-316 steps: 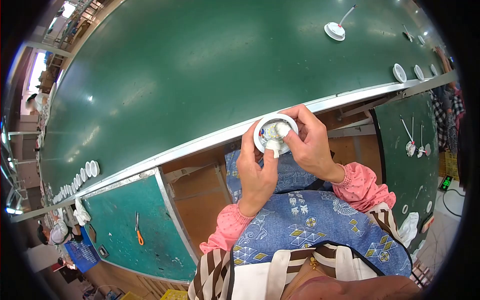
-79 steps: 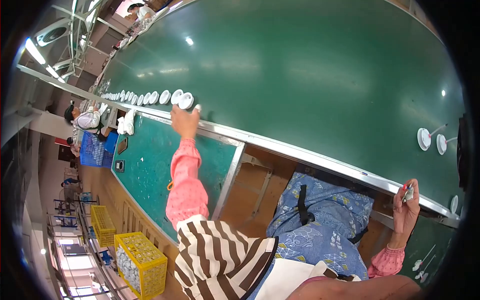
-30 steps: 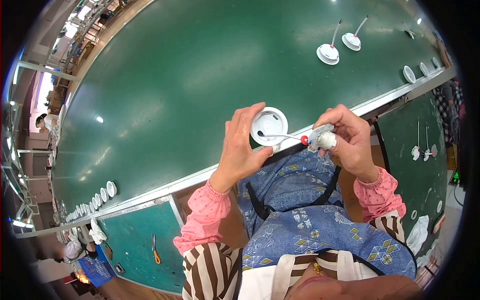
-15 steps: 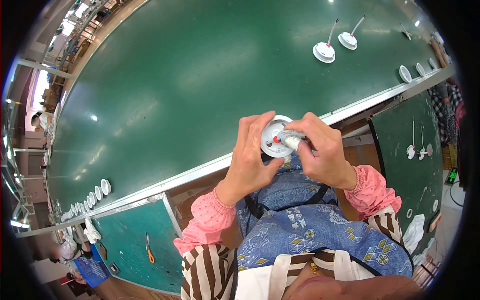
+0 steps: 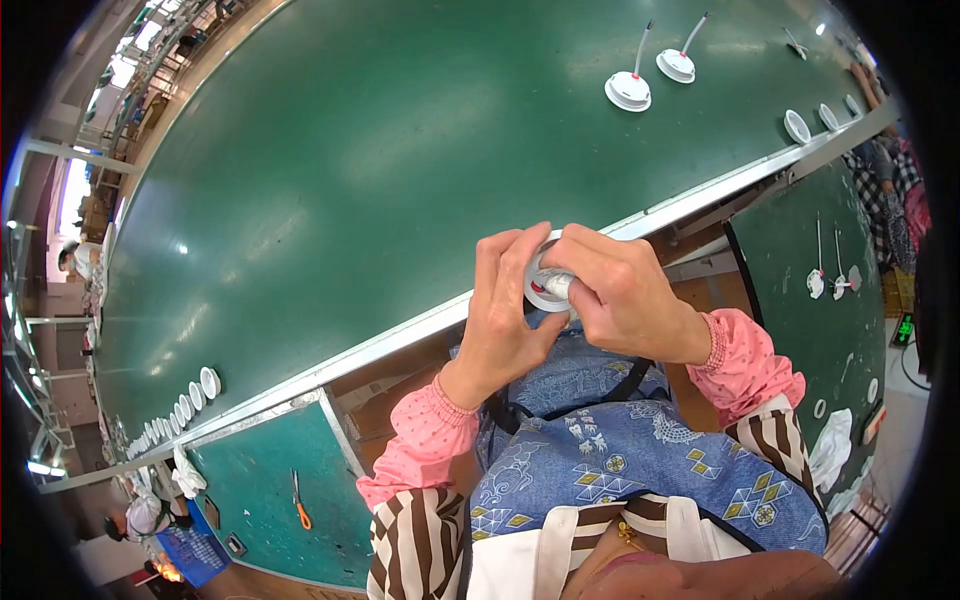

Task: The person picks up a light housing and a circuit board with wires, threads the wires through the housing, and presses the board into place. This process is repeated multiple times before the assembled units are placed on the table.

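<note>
My left hand (image 5: 508,325) grips the rim of a round white plastic housing (image 5: 544,302) between fingers and thumb, with its open inside facing up. A bit of red shows near the housing's middle. My right hand (image 5: 635,298) pinches a crumpled whitish bundle (image 5: 557,285) and presses it down into the housing. What the bundle is made of, I cannot make out. The fingers of my right hand cover the housing's right and upper part. Both hands are above the bench's metal front edge, over my blue apron (image 5: 590,440).
Two white discs with upright cables (image 5: 628,92) stand on the green bench (image 5: 350,170). White cups (image 5: 209,381) line up at left, others (image 5: 797,127) at right. Orange-handled scissors (image 5: 301,508) lie on the lower left board; a white cloth (image 5: 830,450) lies at right. Co-workers are at both sides.
My right hand has moved left and over the housing, pushing the bundle into it and covering more of it. My left hand keeps its hold. The view has shifted slightly.
</note>
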Motion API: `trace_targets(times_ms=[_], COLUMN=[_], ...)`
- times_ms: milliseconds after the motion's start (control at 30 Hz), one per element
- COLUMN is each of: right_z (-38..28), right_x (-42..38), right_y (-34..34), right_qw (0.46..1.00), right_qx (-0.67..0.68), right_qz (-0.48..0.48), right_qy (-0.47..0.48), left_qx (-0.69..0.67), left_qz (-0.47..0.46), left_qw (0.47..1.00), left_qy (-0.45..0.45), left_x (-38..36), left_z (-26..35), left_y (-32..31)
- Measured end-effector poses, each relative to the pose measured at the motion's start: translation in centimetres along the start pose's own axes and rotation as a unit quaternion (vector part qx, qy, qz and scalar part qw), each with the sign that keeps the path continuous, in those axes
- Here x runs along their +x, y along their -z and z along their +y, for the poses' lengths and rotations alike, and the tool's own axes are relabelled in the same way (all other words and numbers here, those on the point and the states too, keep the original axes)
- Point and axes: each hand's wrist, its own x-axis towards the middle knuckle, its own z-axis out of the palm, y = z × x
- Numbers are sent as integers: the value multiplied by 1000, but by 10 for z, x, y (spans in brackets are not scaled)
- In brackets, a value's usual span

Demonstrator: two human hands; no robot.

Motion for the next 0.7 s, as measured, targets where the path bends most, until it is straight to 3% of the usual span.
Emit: trace_targets(times_ms=[367, 467, 567, 700], right_z=[1, 4, 8, 10], right_x=[-6, -8, -16, -20], right_y=[7, 14, 16, 21], right_qw=[999, 999, 998, 993], right_qx=[-11, 17, 54, 108], right_qz=[-35, -39, -41, -50], right_qy=[23, 9, 4, -13], left_qx=[-4, -179, -334, -378], left_qz=[-22, -69, -92, -65], left_qw=[1000, 973, 924, 908], left_qy=[-21, 125, 164, 170], left_x=[-3, -6, -11, -14], left_z=[1, 8, 3, -3], left_y=[-8, -1, 3, -1])
